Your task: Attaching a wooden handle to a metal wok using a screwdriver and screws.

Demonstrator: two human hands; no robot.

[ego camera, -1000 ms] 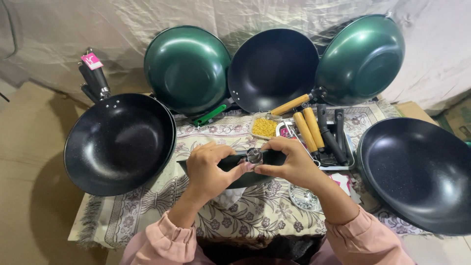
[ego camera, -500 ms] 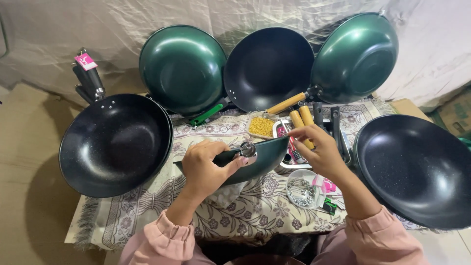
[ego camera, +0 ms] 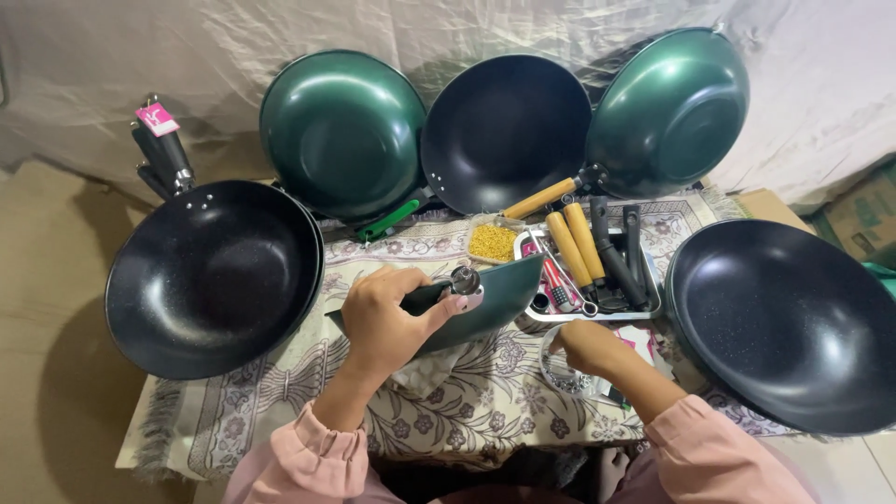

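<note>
Green wok (ego camera: 485, 303) gripped by left hand (ego camera: 387, 322) | right hand (ego camera: 588, 347) pinching in small bowl (ego camera: 565, 373) | steel tray (ego camera: 644, 308) held handles | bench crowded with pans.

Left hand (ego camera: 385, 322): raised mid-scene, fingers curled tight in a closed grip, thumb on top, knuckles to the left.
Right hand (ego camera: 586, 347): lower, nearer, palm down, fingertips pinched together and pointing left.
Forearms: both angle inward from the near edge, pink cuffs at the wrists.
</note>
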